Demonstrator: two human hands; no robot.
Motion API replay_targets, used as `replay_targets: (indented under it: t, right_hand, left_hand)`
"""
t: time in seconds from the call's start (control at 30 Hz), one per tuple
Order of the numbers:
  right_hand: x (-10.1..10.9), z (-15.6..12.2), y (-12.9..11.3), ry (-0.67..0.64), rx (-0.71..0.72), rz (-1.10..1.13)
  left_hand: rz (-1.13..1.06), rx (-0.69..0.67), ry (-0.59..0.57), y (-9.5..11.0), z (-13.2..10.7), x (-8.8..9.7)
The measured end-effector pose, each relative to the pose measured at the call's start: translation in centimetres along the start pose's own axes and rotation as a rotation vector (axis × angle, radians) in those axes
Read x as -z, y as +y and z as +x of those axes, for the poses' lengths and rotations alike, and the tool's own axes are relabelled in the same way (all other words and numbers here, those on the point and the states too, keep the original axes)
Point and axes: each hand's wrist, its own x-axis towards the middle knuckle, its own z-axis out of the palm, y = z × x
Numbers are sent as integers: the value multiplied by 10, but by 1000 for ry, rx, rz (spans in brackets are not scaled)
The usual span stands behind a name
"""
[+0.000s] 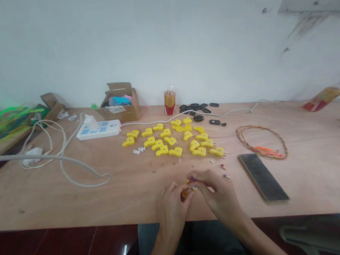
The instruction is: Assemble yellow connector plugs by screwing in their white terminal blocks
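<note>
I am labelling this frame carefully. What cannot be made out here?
Head view only.
- small yellow part between left hand and right hand: mostly covered by fingers.
- bottle label: too small to read.
- green items at left edge: blurred, cut off.

No words or numbers clear enough to read. Red label on the bottle (170, 109): just a blur. Blue squares on the white power strip (98, 130): too small. Printed packs in the cardboard box (130, 111): blurry too. Small yellow part (186, 192) pinched between left hand (170, 209) and right hand (220, 196): too tiny to tell.
</note>
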Motion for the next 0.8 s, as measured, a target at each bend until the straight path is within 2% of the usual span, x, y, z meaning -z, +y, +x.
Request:
replay_targets:
  t: [0.1,0.3,0.43,0.6,0.8]
  right_hand:
    - [3,-8,1,81,-19,14]
    - [42,1,9,341,-37,200]
    - [52,-9,18,335,-46,230]
    - [46,-22,25,327,-56,277]
    - [42,-17,28,298,-68,283]
  left_hand:
    - [2,-3,3,1,-1,1]
    - [-2,17,12,0,-3,0]
    - [-14,22,-10,-3,-4,0]
    - [-29,11,7,0,-3,4]
    - [-91,-21,17,1,-4,7]
